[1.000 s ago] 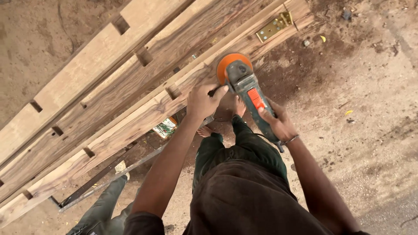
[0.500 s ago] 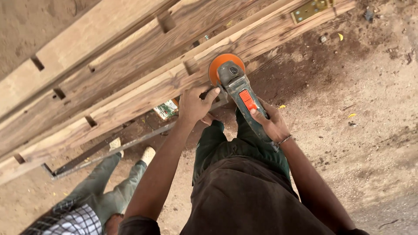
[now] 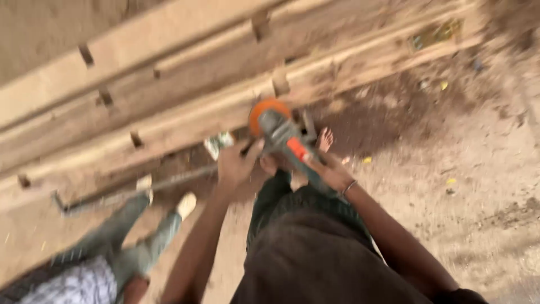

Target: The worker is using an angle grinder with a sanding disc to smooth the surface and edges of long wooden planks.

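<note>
The whole view is smeared by motion, so fine detail is lost. Just above the middle of the frame, the right hand [image 3: 332,170] is wrapped around the dark body of a handheld sander [image 3: 284,137], behind its orange switch. The left hand [image 3: 236,163] is closed on the tool's near side, apparently on a side handle, though the blur hides the fingers. The sander's orange disc [image 3: 264,110] sits against the lower edge of the nearest wooden beam [image 3: 185,126], which runs across the upper half of the frame with other notched beams [image 3: 140,39] behind it. A brass hinge plate [image 3: 436,34] shows on the beam at the upper right. A bare foot [image 3: 324,138] stands on the dirt ground [image 3: 461,169] just right of the tool. At lower left, another person's legs [image 3: 135,236] in grey trousers and light shoes lie under the beams, beside a metal bar [image 3: 129,191] that stretches toward the hands. A small printed packet [image 3: 218,143] lies just left of the left hand.
</note>
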